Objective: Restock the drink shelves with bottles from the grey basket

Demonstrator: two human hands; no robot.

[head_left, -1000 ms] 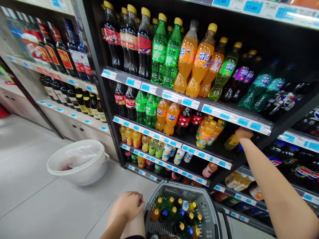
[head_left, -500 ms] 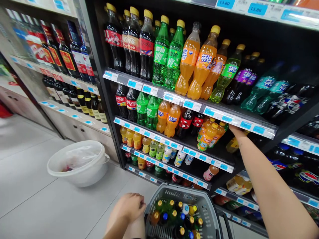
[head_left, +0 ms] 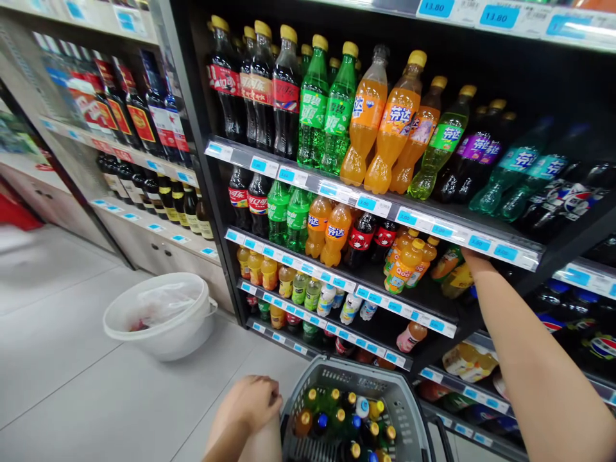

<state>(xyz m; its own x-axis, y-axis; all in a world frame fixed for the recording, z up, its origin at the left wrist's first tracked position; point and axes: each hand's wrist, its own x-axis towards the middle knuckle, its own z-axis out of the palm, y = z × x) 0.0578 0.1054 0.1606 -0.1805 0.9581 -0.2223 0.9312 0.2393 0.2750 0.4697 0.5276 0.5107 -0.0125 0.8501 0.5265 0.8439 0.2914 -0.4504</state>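
My left hand (head_left: pixel 257 399) rests on my bent knee with its fingers curled in, and nothing shows in it. Beside it stands a grey plastic basket (head_left: pixel 404 410) holding several drink bottles with yellow, blue and white caps. My right hand (head_left: pixel 473 262) reaches into the second shelf, under the edge of the shelf above. Its fingers are hidden there, so what they touch does not show. Just left of them leans a bottle with an orange and green label (head_left: pixel 446 262), next to a yellow-labelled bottle (head_left: pixel 457 280). Orange Qoo bottles (head_left: pixel 403 264) stand further left.
Above my right hand runs a shelf edge (head_left: pixel 423 221) with blue price tags. Orange soda bottles (head_left: pixel 397 122) and green ones (head_left: pixel 312 106) line that shelf. A white tub (head_left: pixel 163 333) with a plastic bag sits on the floor at left. Liquor bottles (head_left: pixel 137 119) fill the left shelving.
My right hand has shifted slightly right within the shelf, and the orange-and-green-labelled bottle beside it shows more. The view has turned slightly left. My left hand stays on the knee.
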